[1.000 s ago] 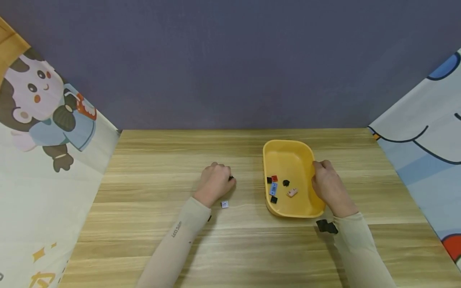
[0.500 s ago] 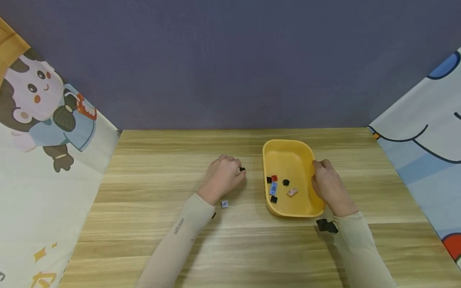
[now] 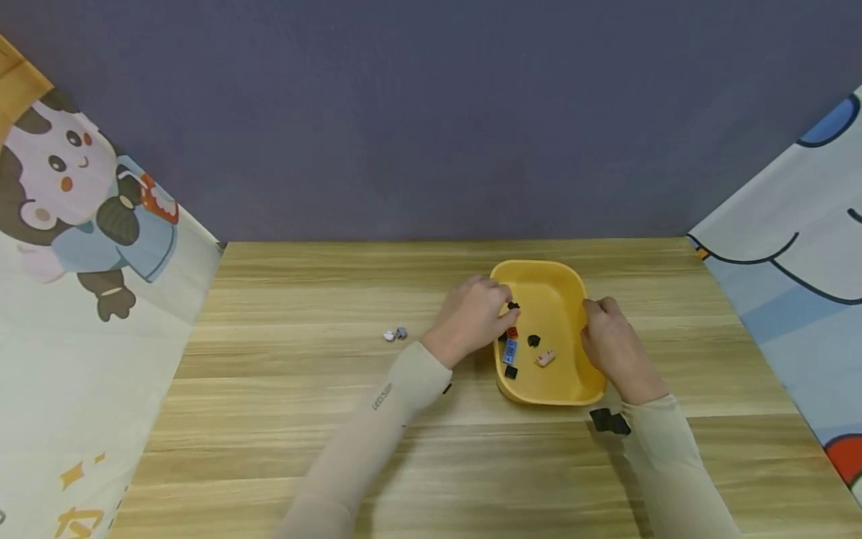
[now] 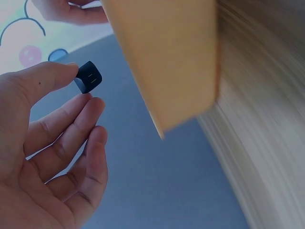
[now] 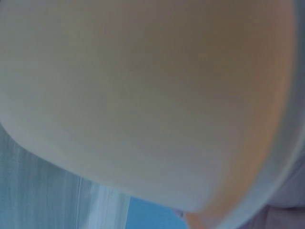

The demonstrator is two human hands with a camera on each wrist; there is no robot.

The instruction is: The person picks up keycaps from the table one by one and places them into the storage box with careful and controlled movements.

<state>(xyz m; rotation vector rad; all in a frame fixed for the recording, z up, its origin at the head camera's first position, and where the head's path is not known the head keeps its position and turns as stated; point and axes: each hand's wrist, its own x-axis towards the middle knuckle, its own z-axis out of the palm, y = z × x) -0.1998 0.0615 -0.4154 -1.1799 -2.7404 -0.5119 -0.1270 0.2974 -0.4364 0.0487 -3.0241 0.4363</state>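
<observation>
My left hand (image 3: pixel 469 314) reaches over the left rim of a yellow plastic bin (image 3: pixel 562 299), pinching a small black toy block (image 4: pixel 88 77) between thumb and fingertips. On the bin's far side my right hand (image 3: pixel 613 344) grips the right rim. Inside the bin lie a red block (image 3: pixel 512 332), a blue block (image 3: pixel 510 351), a pinkish block (image 3: pixel 545 358) and several black ones, one of them a black block (image 3: pixel 511 372) near the front left. A pale blurred surface fills most of the right wrist view.
A white piece (image 3: pixel 389 336) and a grey piece (image 3: pixel 401 332) lie on the wooden table (image 3: pixel 283 374), left of the bin. A dark wall (image 3: pixel 431 150) rises behind the table, with printed cartoon panels at both sides. A black item (image 3: pixel 609 421) shows beside the right sleeve.
My left hand has moved right with the black block, from the table to over the bin. White and grey pieces are uncovered; a pale square block is now hidden. My right hand stays put.
</observation>
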